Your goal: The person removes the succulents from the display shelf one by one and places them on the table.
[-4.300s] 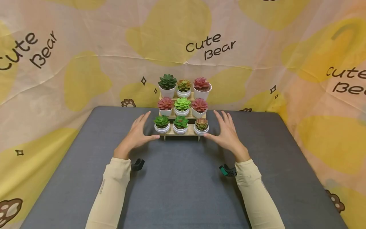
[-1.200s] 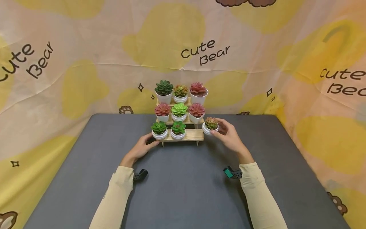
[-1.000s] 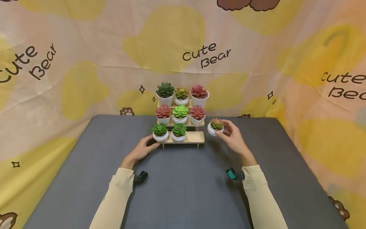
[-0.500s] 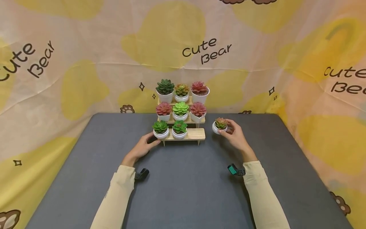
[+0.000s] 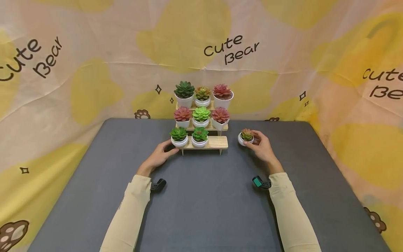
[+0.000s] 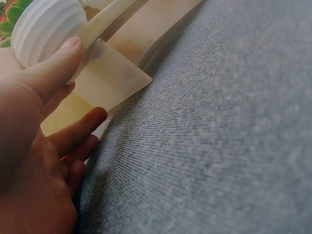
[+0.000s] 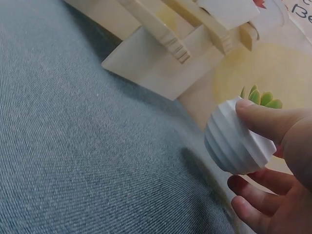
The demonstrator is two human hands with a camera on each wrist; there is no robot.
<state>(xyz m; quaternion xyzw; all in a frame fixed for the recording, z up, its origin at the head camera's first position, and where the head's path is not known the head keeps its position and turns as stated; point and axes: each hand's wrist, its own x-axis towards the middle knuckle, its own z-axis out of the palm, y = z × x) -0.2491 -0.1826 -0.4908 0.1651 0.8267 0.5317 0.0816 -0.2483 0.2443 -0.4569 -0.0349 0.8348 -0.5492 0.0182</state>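
My right hand (image 5: 262,147) grips a small white ribbed pot with an orange-green succulent (image 5: 247,134), to the right of a tiered wooden plant stand (image 5: 217,141). In the right wrist view the thumb lies on the side of the white pot (image 7: 234,139), the other fingers around its far side and base; a shadow falls on the cloth beside it. My left hand (image 5: 158,155) grips the left end of the stand's lowest shelf, thumb at the front corner. The thumb tip also meets the base of a ribbed white pot (image 6: 48,34) with a green succulent (image 5: 178,133).
On the lowest shelf stands a second green succulent (image 5: 199,134), with bare wood to its right. The middle and top shelves hold several potted succulents, such as a bright green one (image 5: 201,114). A grey cloth-covered table (image 5: 201,210) lies before a printed fabric backdrop (image 5: 283,52).
Both hands were spread beside the stand at first. My right hand has since taken the orange-green succulent off the lowest shelf and carried it right. My left hand closed on the shelf's left end.
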